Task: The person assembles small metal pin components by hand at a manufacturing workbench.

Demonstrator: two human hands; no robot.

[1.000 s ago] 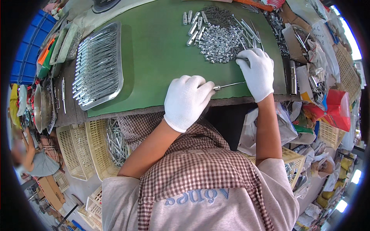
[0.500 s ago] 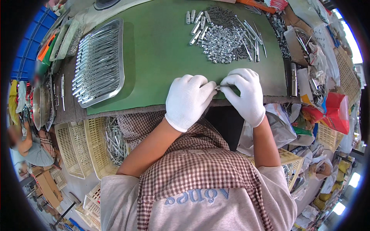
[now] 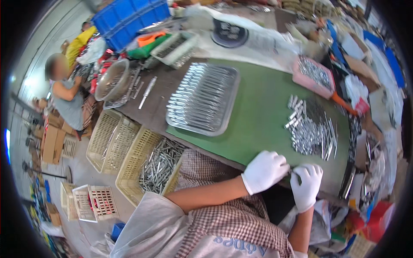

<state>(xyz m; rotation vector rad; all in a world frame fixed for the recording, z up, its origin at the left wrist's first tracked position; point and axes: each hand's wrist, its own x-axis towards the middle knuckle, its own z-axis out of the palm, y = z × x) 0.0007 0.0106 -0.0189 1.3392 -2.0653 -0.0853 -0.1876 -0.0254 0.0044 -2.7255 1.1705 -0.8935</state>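
Observation:
My left hand point(image 3: 266, 172) and my right hand point(image 3: 306, 185), both in white knit gloves, meet over the front edge of the green mat point(image 3: 258, 116). Their fingertips are pinched together around a small metal part, mostly hidden by the fingers and blurred. Beyond my right hand lies a heap of small silver metal fittings point(image 3: 304, 139). Thin metal rods point(image 3: 330, 136) lie along its right side, and short silver tubes point(image 3: 294, 112) at its upper left. Left of the hands, a metal tray point(image 3: 232, 101) holds rows of slim silver rod-like pieces.
A pink bin point(image 3: 297, 77) of small metal parts stands at the mat's far right. Beyond the tray are a pale green bin point(image 3: 189, 43) and blue crates point(image 3: 129, 21). Cream baskets point(image 3: 124, 172) stand below the table's left side. A person point(image 3: 69, 92) sits at far left.
The view has swung to the left, so the tray, mat and hands appear farther right and lower. Both hands stay pinched together near the mat's front edge.

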